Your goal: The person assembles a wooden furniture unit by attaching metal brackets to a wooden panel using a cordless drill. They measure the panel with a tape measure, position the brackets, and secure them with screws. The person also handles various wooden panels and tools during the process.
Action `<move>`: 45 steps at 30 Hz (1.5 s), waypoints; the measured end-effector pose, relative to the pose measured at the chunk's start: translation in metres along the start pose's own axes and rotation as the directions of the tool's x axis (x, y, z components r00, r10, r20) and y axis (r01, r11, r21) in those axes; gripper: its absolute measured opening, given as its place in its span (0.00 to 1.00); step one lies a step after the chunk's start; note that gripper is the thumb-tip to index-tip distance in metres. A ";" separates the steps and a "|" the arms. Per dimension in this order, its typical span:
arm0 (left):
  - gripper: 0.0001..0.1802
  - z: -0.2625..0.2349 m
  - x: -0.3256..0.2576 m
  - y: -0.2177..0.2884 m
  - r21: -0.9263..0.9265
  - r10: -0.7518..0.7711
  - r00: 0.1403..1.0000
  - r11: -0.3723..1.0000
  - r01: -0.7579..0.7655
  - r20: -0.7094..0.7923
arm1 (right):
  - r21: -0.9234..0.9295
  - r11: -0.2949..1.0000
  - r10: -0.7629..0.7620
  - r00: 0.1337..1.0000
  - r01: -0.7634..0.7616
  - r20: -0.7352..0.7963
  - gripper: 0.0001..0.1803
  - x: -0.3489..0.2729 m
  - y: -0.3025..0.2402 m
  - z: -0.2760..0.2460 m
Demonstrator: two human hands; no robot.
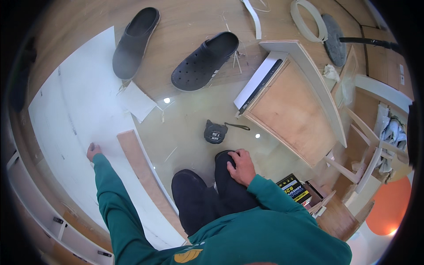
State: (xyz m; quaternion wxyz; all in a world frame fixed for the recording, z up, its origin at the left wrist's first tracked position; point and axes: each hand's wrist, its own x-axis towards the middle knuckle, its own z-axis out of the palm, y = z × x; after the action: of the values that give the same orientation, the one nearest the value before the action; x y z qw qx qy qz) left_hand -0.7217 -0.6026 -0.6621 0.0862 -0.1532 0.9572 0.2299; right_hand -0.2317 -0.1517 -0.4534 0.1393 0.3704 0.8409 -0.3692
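My left hand (93,152) is closed over a large white sheet (84,106) on the left. Something small and dark pokes out at its fingertips, too small to name. A narrow brown wooden strip (143,163) lies along the sheet's right side. My right hand (243,168) rests on my dark-trousered knee, fingers apart and curved, holding nothing. In front of that knee sits a black tape measure (215,132) with a wrist strap. A small white offcut (138,101) overlaps the sheet's right edge.
Two dark clogs (203,62) stand ahead on the wooden floor. To the right is a wooden panel piece (293,110) with white edging. A roll of edging strip (304,22) lies far right. Beside my right elbow are a black-and-yellow container (293,189) and wooden frame parts (362,163).
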 end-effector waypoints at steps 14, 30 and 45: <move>0.24 -0.010 -0.067 0.034 -0.548 -0.215 0.971 0.802 0.237 0.106 | 0.005 1.000 -0.013 1.000 0.013 -0.013 0.19 0.001 0.006 0.007; 0.34 -0.014 0.014 -0.048 -0.059 -0.119 0.992 0.991 0.116 -0.049 | -0.206 0.934 -0.342 0.896 0.292 -0.283 0.14 0.198 -0.029 -0.120; 0.11 -0.006 -0.039 0.015 0.076 0.069 0.994 0.995 -0.062 -0.087 | -0.361 0.902 0.101 0.930 -0.235 -0.353 0.11 0.345 0.064 -0.103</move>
State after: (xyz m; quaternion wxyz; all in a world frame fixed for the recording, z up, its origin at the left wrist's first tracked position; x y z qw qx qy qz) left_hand -0.6904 -0.5829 -0.6412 0.0413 -0.1287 0.9724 0.1902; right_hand -0.4181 0.1307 -0.5908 0.1022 0.4623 0.8738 -0.1108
